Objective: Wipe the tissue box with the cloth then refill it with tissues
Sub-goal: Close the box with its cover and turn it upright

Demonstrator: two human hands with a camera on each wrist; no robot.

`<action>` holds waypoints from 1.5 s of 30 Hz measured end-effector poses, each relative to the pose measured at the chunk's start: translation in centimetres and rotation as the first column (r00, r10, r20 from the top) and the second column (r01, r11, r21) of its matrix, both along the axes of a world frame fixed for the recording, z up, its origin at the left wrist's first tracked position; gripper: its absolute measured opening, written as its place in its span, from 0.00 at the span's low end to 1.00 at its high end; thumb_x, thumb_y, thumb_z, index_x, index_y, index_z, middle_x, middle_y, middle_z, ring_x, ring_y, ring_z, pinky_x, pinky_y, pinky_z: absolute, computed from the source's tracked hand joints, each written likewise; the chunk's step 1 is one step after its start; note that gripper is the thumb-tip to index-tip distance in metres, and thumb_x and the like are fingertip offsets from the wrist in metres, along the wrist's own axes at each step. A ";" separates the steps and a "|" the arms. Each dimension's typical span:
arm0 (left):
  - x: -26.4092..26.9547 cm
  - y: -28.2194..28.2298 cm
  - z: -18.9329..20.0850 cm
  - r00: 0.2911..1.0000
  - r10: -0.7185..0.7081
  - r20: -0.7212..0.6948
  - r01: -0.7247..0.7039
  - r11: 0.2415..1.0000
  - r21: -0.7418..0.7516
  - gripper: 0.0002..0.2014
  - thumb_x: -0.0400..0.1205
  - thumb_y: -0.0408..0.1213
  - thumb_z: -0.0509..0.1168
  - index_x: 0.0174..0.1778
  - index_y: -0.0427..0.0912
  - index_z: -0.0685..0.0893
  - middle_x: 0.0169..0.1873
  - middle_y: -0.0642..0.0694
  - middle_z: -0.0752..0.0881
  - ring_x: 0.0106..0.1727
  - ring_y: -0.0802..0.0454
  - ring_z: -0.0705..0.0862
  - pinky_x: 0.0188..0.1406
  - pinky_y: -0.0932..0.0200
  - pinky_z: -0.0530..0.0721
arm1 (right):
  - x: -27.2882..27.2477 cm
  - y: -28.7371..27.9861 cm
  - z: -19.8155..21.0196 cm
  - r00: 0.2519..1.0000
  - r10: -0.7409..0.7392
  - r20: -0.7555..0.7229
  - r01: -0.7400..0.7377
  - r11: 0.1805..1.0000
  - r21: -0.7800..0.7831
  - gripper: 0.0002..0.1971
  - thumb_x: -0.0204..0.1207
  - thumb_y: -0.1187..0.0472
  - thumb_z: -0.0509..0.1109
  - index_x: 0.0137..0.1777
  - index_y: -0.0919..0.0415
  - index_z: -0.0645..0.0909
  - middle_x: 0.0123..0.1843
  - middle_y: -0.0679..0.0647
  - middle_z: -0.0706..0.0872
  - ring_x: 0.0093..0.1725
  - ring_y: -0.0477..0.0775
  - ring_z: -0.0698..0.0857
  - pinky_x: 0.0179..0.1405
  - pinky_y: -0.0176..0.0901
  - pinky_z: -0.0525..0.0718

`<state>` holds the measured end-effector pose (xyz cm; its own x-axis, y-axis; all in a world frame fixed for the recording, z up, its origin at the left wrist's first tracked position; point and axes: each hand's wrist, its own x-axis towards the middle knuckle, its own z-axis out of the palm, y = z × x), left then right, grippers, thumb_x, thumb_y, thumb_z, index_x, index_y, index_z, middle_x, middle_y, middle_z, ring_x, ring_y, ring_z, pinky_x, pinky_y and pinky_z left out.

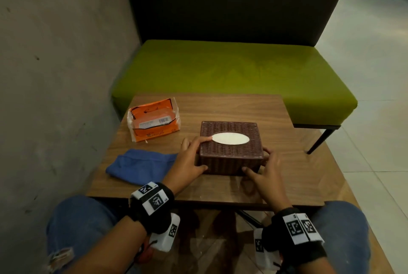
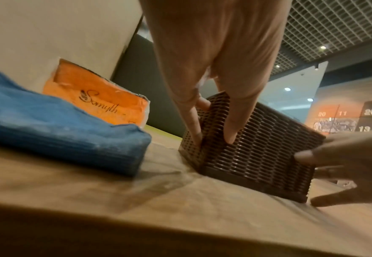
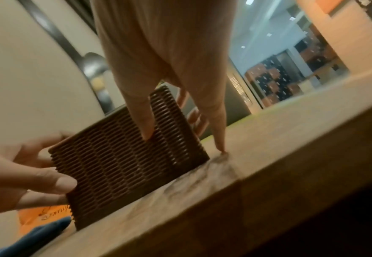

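Observation:
A brown woven tissue box point(image 1: 230, 154) with a white oval opening point(image 1: 230, 138) stands on the wooden table point(image 1: 220, 108). My left hand point(image 1: 192, 155) grips its left end, with the thumb on the near face and the index finger on the lid. At the right end my right hand point(image 1: 268, 169) holds it, thumb on the near face and fingers round the side. In the left wrist view the left hand's fingers point(image 2: 194, 121) press the box point(image 2: 257, 151). The folded blue cloth point(image 1: 141, 163) lies left of the box. An orange tissue pack point(image 1: 153, 122) lies behind the cloth.
A grey wall point(image 1: 55, 75) runs along the table's left side. Behind the table stands a green bench point(image 1: 231, 70) with a dark backrest. My knees in blue jeans point(image 1: 84, 225) are under the near edge. Tiled floor point(image 1: 375, 75) lies to the right.

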<state>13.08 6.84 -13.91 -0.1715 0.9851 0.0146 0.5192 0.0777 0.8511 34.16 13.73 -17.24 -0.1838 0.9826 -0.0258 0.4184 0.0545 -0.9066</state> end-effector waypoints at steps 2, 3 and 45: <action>-0.3 -0.3 -0.1 0.999 -0.035 -0.036 0.035 0.999 0.000 0.34 0.76 0.29 0.70 0.73 0.61 0.68 0.59 0.53 0.67 0.58 0.71 0.71 0.58 0.81 0.72 | -0.1 -0.2 0.0 0.999 0.014 0.040 -0.015 0.999 0.028 0.38 0.66 0.58 0.82 0.71 0.53 0.63 0.69 0.55 0.68 0.71 0.58 0.73 0.69 0.50 0.77; -0.5 -0.2 -0.1 0.998 -0.050 -0.049 0.050 0.999 -0.011 0.31 0.77 0.33 0.70 0.73 0.61 0.68 0.59 0.52 0.67 0.58 0.69 0.72 0.53 0.84 0.72 | -0.1 -0.3 0.3 0.998 0.012 0.055 -0.016 0.998 0.056 0.41 0.65 0.52 0.82 0.74 0.54 0.62 0.71 0.56 0.67 0.73 0.58 0.71 0.72 0.53 0.76; 0.5 8.4 3.1 0.914 -0.225 -0.337 0.263 0.962 0.071 0.06 0.76 0.39 0.68 0.44 0.41 0.82 0.55 0.41 0.83 0.59 0.46 0.80 0.58 0.51 0.77 | -4.0 2.7 3.2 0.899 0.166 0.406 -0.260 0.947 0.190 0.56 0.64 0.34 0.75 0.84 0.61 0.53 0.85 0.53 0.58 0.86 0.52 0.50 0.83 0.48 0.55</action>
<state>13.58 15.28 -10.84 0.1068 0.9842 0.1411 0.7573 -0.1725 0.6299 30.19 16.43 -14.03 -0.4120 0.9068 0.0888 0.6817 0.3715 -0.6303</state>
